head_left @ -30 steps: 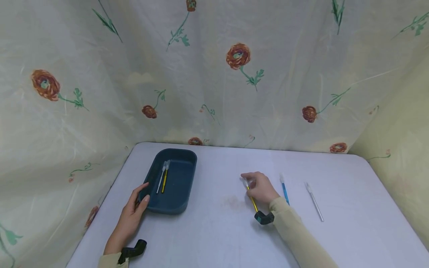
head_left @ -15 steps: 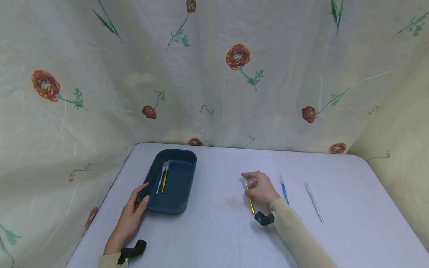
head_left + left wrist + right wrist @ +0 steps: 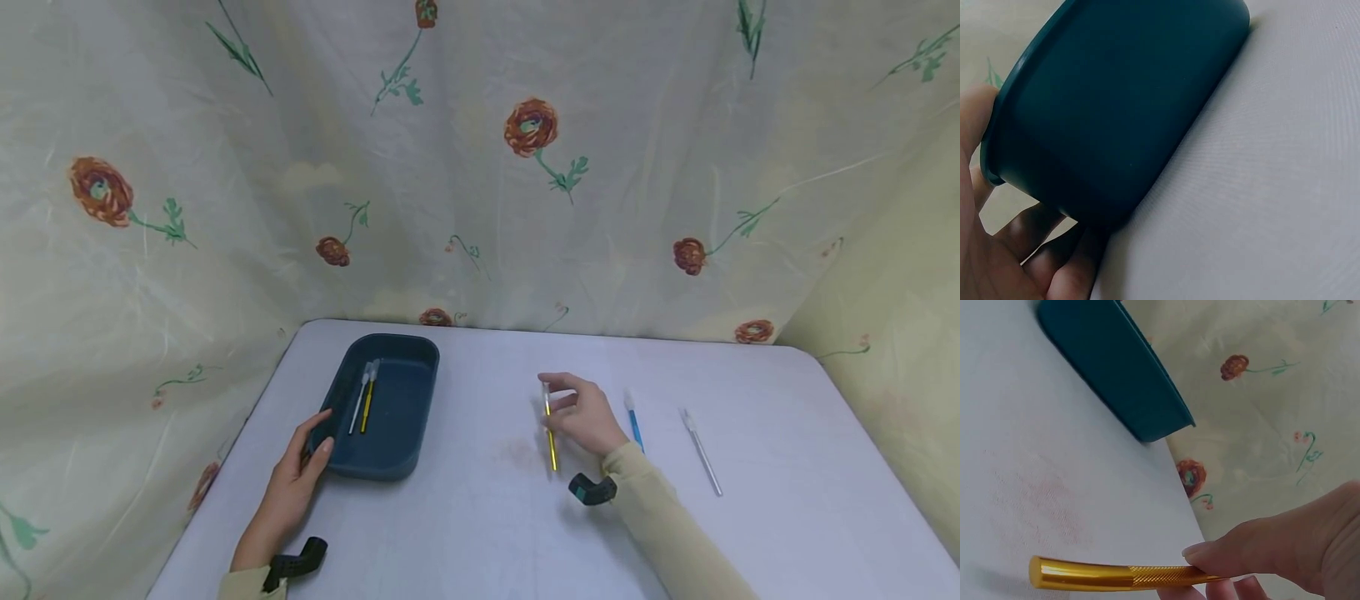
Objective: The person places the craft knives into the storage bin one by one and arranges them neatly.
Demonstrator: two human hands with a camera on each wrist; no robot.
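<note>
My right hand (image 3: pixel 588 417) pinches a gold craft knife (image 3: pixel 551 437) between thumb and fingers, above the white table. In the right wrist view, the knife (image 3: pixel 1085 575) shows a smooth round end and a knurled grip; the fingers partly hide the rest. My left hand (image 3: pixel 292 483) grips the near left corner of a dark blue-green tray (image 3: pixel 420 446). In the left wrist view the thumb lies over the rim of the tray (image 3: pixel 1110 112), and the other fingers are against its outer wall. Inside the tray lie a silver craft knife (image 3: pixel 359 406) and a gold one (image 3: pixel 369 404), side by side.
Right of my right hand lie a blue craft knife (image 3: pixel 635 425), partly behind the wrist, and a silver craft knife (image 3: pixel 703 454) with a clear cap. A flowered curtain (image 3: pixel 450 167) hangs behind the white table (image 3: pixel 480 533) and along its sides.
My right hand has lifted the gold craft knife a little, and its lower end has swung left, so it points more straight toward me. The left hand and tray stay put.
</note>
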